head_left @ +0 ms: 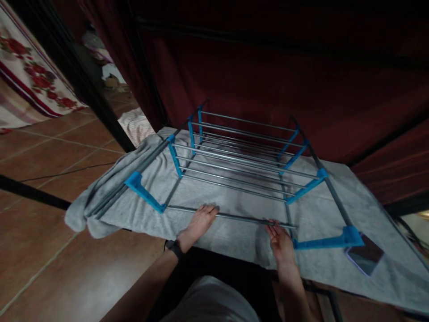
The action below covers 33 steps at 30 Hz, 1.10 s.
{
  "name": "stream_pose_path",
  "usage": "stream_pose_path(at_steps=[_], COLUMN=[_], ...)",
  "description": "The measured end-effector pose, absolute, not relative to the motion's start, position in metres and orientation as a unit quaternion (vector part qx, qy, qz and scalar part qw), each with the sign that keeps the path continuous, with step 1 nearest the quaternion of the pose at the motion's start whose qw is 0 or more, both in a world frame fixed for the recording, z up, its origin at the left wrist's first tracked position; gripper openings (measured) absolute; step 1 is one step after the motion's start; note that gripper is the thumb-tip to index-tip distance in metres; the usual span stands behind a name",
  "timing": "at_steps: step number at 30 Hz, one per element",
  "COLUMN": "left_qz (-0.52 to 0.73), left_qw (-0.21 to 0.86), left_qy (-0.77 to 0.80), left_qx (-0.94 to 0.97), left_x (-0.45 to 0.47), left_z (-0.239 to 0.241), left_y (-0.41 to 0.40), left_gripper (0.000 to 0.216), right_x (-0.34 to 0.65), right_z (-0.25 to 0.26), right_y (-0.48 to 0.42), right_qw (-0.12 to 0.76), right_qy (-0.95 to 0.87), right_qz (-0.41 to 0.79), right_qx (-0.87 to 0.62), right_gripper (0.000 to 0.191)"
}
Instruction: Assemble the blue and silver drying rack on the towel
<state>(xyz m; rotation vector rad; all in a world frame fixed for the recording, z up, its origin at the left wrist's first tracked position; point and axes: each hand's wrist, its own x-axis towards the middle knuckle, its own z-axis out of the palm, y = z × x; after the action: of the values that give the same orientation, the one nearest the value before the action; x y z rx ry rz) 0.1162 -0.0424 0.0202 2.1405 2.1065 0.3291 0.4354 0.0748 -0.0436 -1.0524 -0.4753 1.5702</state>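
A rack of metal rods (234, 158) with blue plastic brackets and grey side tubes lies in front of me on a grey cloth. My left hand (203, 220) is closed over the nearest metal rod (239, 218), left of its middle, and a dark band circles that wrist. Palm turned up, my right hand (279, 241) grips the same rod from below near its right end. That end lies close to the front right blue bracket (325, 243); whether it is fitted in, I cannot tell. The rod's left end meets the front left blue bracket (145, 193).
A phone (365, 254) lies on the grey cloth (395, 223), beside the right bracket. Dark red curtains (254, 85) hang behind the rack. Black frame bars (80, 76) stand at the left, over a tiled floor (67, 250). A floral cloth (36, 76) hangs at the far left.
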Motion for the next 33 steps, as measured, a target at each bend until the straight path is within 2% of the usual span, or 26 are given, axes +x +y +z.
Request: stream_pose_path(at_steps=[25, 33], left_qz=[0.099, 0.094], left_qw=[0.068, 0.066], left_qy=[0.701, 0.698], left_qx=[0.703, 0.707], left_x=[0.115, 0.114], left_z=[0.024, 0.026], left_y=[-0.059, -0.061], left_gripper=[0.03, 0.028], right_x=[0.438, 0.438], right_z=[-0.041, -0.038], right_y=[0.066, 0.066], right_qw=[0.538, 0.537], right_qy=[-0.242, -0.236], right_qz=[0.658, 0.667], right_qx=[-0.469, -0.46], right_gripper=[0.014, 0.021])
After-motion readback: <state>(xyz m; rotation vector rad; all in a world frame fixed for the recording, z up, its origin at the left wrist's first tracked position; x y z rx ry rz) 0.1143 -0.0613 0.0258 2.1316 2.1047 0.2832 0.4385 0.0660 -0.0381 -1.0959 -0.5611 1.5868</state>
